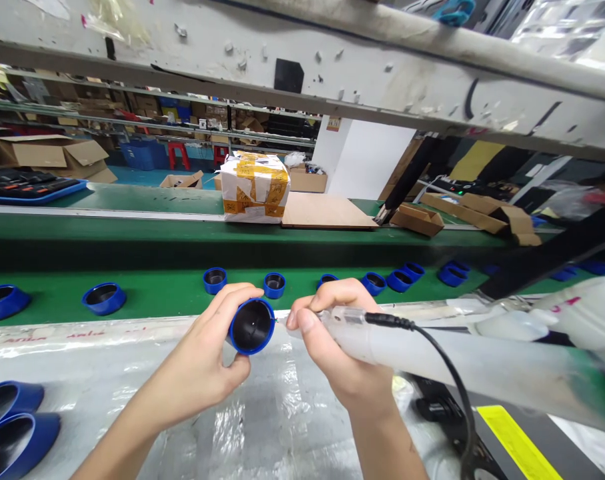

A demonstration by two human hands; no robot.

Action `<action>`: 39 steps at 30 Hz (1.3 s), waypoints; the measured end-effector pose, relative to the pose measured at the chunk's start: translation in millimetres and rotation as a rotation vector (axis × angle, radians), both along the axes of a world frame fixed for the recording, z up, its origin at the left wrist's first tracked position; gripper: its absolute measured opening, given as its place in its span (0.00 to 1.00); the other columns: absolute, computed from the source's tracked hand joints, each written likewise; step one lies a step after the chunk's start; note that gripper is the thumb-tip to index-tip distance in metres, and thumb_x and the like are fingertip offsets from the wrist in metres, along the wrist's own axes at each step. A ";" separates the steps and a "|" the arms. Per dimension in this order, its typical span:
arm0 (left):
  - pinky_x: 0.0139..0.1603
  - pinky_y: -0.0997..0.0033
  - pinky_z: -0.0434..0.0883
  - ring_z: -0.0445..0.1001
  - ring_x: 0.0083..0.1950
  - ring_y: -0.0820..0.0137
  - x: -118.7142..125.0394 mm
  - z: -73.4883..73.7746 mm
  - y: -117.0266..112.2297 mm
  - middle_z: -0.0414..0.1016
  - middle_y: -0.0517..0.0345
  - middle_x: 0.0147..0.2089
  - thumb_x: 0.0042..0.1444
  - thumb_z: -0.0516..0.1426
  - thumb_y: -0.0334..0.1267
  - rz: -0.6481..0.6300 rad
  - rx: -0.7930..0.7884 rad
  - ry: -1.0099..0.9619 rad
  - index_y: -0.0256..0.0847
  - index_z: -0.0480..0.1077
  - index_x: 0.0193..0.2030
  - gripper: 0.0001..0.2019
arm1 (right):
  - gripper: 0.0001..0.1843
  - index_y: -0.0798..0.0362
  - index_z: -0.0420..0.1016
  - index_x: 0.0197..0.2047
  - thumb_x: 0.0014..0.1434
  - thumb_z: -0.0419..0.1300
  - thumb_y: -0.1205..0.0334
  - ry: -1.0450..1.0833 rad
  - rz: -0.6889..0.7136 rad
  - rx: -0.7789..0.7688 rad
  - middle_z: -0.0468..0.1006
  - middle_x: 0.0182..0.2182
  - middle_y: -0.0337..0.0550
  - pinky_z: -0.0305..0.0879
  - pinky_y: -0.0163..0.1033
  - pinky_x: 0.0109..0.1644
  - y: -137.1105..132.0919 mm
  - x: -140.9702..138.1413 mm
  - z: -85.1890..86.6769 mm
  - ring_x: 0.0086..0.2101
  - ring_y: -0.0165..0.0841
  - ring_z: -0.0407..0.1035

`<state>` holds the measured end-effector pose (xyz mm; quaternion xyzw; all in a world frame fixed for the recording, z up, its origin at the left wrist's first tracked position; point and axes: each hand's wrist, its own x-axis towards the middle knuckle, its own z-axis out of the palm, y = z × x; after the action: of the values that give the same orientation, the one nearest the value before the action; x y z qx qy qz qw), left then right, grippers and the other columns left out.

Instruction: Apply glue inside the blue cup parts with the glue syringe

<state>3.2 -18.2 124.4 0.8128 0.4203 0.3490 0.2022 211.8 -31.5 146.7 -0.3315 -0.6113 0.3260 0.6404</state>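
left hand point(209, 350) — pinching blue-rimmed cup point(252, 327) | right hand point(345, 360) — pinching corded tool point(348, 315) beside it

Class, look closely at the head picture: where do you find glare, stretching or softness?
Head view: white glare streaks the shiny worktop; head view: the corner cup at lower left looks stretched, likely by the wide lens, unlike the rounder held cup in the left hand; head view: the white container at far right looks soft.
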 end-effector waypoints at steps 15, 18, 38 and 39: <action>0.73 0.48 0.74 0.73 0.73 0.53 -2.0 3.6 0.8 0.71 0.50 0.70 0.52 0.55 0.20 -0.004 0.012 -0.035 0.52 0.62 0.69 0.38 | 0.12 0.43 0.78 0.40 0.64 0.69 0.72 0.021 0.113 -0.060 0.86 0.31 0.32 0.76 0.40 0.39 -1.6 -3.8 -0.4 0.32 0.33 0.82; 0.72 0.49 0.75 0.73 0.73 0.53 -1.9 3.2 1.2 0.71 0.50 0.69 0.52 0.55 0.20 -0.004 0.017 -0.038 0.52 0.62 0.69 0.38 | 0.13 0.42 0.78 0.40 0.64 0.68 0.73 0.038 0.157 -0.068 0.86 0.31 0.31 0.76 0.39 0.41 -2.5 -4.6 -0.5 0.32 0.32 0.82; 0.70 0.54 0.76 0.74 0.72 0.54 2.5 4.5 0.0 0.72 0.50 0.69 0.57 0.57 0.22 -0.064 -0.013 -0.057 0.51 0.62 0.67 0.33 | 0.07 0.45 0.75 0.40 0.64 0.69 0.66 0.000 0.171 -0.109 0.82 0.30 0.37 0.75 0.43 0.37 -8.9 -16.1 1.7 0.29 0.36 0.77; 0.71 0.54 0.76 0.74 0.72 0.55 2.7 4.2 0.2 0.72 0.50 0.70 0.57 0.57 0.22 -0.072 -0.020 -0.060 0.51 0.62 0.67 0.33 | 0.07 0.45 0.75 0.39 0.64 0.69 0.66 0.007 0.172 -0.106 0.82 0.29 0.37 0.75 0.43 0.36 -8.6 -17.0 2.5 0.28 0.36 0.77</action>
<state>5.9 -18.1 128.6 0.8145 0.3881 0.3614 0.2353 194.8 -40.1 149.2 -0.3100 -0.6171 0.4130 0.5938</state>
